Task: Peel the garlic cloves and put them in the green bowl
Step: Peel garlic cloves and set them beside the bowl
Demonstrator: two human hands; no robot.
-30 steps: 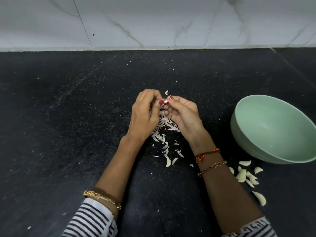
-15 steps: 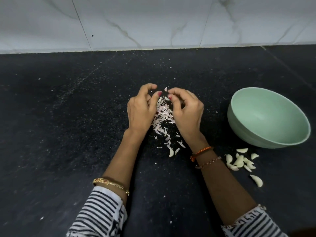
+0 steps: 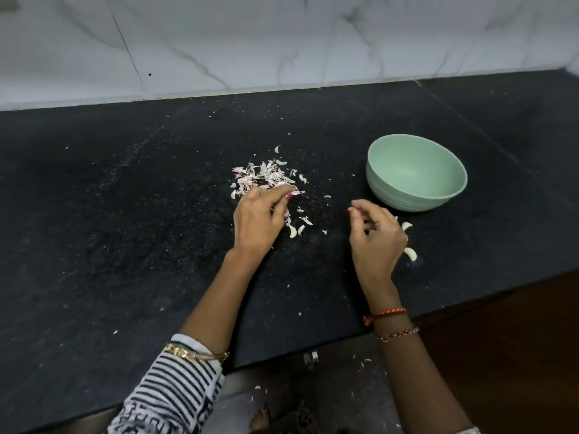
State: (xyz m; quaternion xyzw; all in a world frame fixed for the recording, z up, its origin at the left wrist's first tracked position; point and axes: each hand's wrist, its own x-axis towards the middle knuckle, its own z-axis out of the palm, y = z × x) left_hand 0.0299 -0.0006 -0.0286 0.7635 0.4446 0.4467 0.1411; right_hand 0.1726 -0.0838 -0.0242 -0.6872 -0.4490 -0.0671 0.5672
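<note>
- On the black worktop (image 3: 125,230) your two hands are apart, each over its own little pile, which looks like a way to keep skins and clean garlic from mixing.
- Your left hand (image 3: 255,219) rests beside the garlic skins (image 3: 263,177). Its fingers are curled, with the tips touching the edge of the heap. I cannot tell if it pinches a skin or a clove.
- One peeled clove (image 3: 293,231) lies just beside that hand, near the thumb side.
- Your right hand (image 3: 376,236) is over the peeled garlic cloves (image 3: 411,253). Its fingers are bent loosely, and I cannot tell if they hold a clove, because the hand hides most of the pile.
- Those cloves sit just in front of the green bowl (image 3: 416,173), handy for scooping in.
- No clove shows inside the bowl, so I think the dropping-in step is not yet done.
- You may want to gather the cloves gently, since they are small, smooth and curved.
</note>
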